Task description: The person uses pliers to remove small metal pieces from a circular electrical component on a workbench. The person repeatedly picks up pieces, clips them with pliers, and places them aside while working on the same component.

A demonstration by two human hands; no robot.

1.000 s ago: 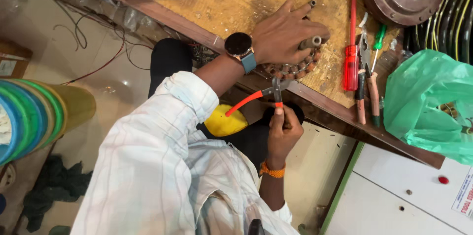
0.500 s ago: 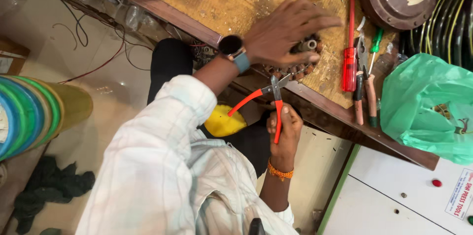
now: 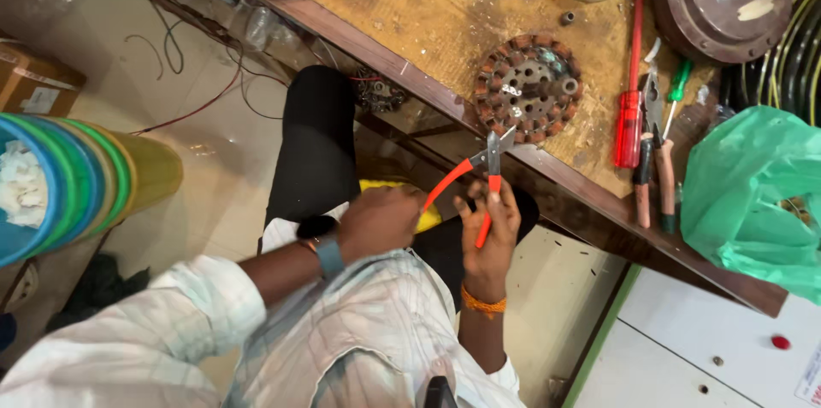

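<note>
**Pliers at the bench edge**

While seated below the bench point(image 3: 428, 49), the person grips orange-handled pliers point(image 3: 479, 177) in the right hand point(image 3: 489, 233), fingers closed round one handle, open tips touching the stator point(image 3: 528, 87). Left hand point(image 3: 380, 220): curled loosely by the other handle, holding nothing that I can see. Red screwdriver point(image 3: 629, 117) near.

A red screwdriver point(image 3: 629, 121) lies at two o'clock, a green plastic bag point(image 3: 753, 194) at three, stacked buckets point(image 3: 77, 181) at nine.

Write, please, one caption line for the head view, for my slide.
Right hand holds orange-handled pliers near a round wound stator on the workbench; left hand rests by the lap.
</note>
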